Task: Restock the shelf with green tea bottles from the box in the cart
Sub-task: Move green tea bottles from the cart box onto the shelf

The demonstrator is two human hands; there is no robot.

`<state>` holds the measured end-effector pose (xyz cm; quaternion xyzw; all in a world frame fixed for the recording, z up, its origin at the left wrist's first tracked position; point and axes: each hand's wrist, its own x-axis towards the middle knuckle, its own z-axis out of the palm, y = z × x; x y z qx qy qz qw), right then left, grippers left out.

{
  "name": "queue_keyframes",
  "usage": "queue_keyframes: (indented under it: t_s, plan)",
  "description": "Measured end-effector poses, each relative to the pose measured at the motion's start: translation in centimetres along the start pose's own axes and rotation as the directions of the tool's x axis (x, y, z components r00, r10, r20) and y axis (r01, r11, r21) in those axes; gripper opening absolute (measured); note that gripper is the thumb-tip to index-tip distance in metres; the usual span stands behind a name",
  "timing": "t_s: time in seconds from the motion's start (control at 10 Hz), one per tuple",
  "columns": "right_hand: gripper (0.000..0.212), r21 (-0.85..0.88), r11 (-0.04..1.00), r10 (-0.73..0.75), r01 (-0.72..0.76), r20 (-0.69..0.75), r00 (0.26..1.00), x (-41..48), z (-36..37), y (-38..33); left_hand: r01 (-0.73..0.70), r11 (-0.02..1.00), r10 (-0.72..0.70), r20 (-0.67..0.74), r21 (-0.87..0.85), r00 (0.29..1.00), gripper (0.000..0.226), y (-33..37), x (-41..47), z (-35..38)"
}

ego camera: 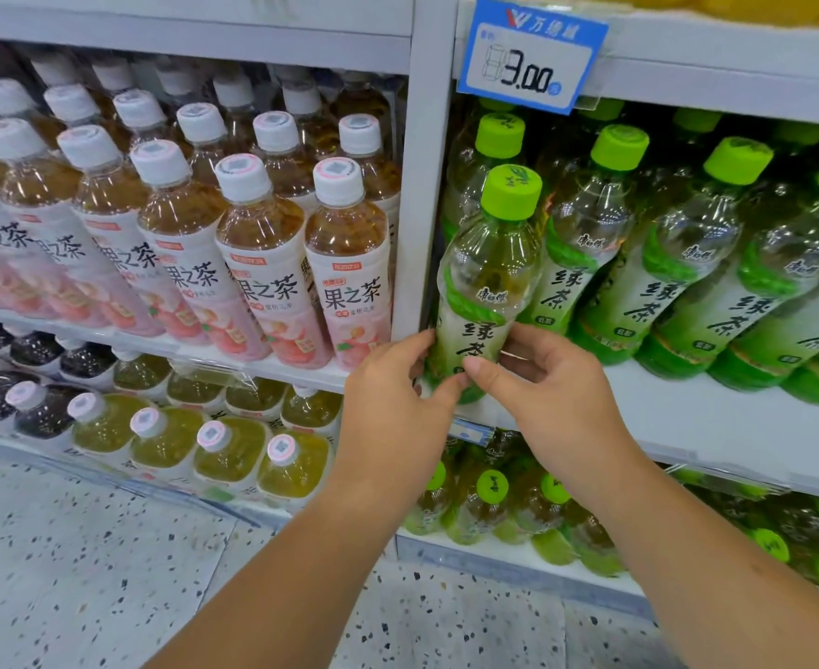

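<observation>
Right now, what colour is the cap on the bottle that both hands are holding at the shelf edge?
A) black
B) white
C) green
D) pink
C: the tea bottle, gripped near its base by the left hand and right hand, has a bright green cap.

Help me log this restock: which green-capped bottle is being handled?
The front green tea bottle beside the white divider: the left hand and right hand grip its lower label; no other is touched.
</observation>
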<state>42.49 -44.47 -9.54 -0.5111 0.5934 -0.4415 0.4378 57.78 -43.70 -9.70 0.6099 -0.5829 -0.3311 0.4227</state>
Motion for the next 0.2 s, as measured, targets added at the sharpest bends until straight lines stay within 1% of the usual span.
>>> queue_keyframes:
  t_s: [0.1,0.2]
  plan:
    - [0.060,-0.057,0.998,0.026,-0.028,-0.041,0.999,-0.25,-0.32,-0.45,0.051,0.998,-0.050,0.006,-0.029,0.999,0.028,0.04,0.19,-0.57]
    - [0.060,-0.088,0.995,0.031,-0.038,-0.073,0.997,-0.80,-0.70,-0.52,0.105,0.994,-0.105,0.006,-0.019,0.994,0.033,-0.08,0.26,-0.86]
